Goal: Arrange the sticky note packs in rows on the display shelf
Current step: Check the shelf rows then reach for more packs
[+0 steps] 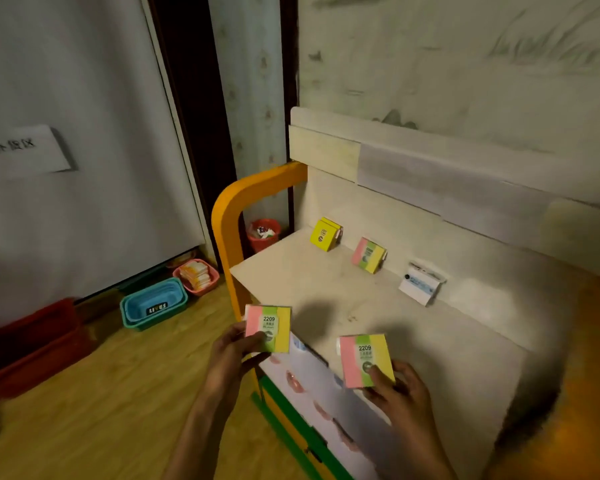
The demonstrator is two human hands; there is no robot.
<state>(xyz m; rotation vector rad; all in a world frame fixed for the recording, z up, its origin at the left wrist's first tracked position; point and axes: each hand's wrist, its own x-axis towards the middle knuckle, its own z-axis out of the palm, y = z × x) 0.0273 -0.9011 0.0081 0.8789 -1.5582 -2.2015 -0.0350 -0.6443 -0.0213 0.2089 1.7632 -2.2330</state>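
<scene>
Head view: left hand (234,351) pinches a striped pack (267,329) at the display shelf's (291,271) front corner; right hand (400,389) grips another striped pack (366,360) over its front edge. Three packs lean against the shelf's back wall.

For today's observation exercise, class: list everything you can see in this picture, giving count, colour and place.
Yellow sticky note pack: one, back of shelf, leaning.
Pink-green-yellow striped packs: three; one leaning at back, two held in hands.
White pack: one, back right.
Cream display shelf: one, orange side frame.
Red bin: one, behind shelf.
Teal baskets: stacked, floor.
Pink basket: one, floor.
Left hand, right hand: each grips a pack.
</scene>
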